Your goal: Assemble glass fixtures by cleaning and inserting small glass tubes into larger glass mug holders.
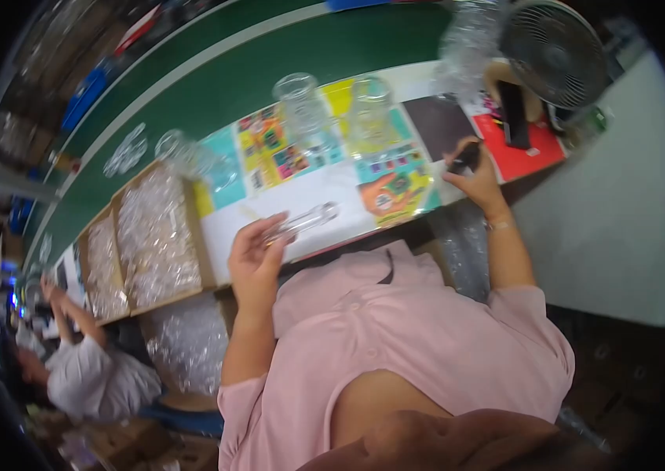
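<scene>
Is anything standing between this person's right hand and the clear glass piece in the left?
Nothing visible does: between the right hand and the clear glass piece in the left hand lie only flat printed sheets; the clear jars sit farther back.

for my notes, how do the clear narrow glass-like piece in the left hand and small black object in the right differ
The clear narrow glass-like piece is see-through; the small black object is opaque. The clear piece is long, jutting past the left hand; the black one sits compactly in the right hand. Both are held.
</scene>
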`<state>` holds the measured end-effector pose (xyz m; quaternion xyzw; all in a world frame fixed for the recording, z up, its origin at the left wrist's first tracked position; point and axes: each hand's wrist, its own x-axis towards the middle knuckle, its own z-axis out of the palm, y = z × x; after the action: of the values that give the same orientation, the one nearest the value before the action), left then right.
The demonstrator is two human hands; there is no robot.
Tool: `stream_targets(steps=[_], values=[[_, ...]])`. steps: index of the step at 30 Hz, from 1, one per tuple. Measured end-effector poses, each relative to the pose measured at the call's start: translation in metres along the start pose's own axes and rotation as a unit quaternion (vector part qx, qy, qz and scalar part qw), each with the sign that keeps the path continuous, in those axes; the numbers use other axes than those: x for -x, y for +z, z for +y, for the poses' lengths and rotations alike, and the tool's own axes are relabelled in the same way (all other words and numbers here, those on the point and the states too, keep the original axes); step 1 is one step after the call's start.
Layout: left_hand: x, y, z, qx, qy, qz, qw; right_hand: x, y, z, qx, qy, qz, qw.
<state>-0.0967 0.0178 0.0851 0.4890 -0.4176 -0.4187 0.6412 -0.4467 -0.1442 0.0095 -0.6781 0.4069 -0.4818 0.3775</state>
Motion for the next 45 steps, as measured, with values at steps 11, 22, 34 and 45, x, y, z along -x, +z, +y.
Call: stream_targets(steps=[11, 22, 34, 45], values=[[0.012, 0.0, 0.012, 0.09, 0.0, -0.062, 0.994, 0.049, 0.071, -0.102, -0.222, 0.092, -0.253, 0.937], [0.003, -0.01, 0.007, 0.098, 0.064, -0.052, 0.992, 0.008, 0.096, -0.169, -0.163, 0.063, -0.446, 0.878], [-0.004, -0.012, 0.001, 0.156, 0.017, -0.009, 0.988, -0.039, 0.092, -0.164, -0.15, -0.092, -0.043, 0.983], [0.0, -0.011, -0.002, 0.14, 0.016, -0.008, 0.99, -0.041, 0.096, -0.141, -0.33, -0.058, -0.013, 0.942]])
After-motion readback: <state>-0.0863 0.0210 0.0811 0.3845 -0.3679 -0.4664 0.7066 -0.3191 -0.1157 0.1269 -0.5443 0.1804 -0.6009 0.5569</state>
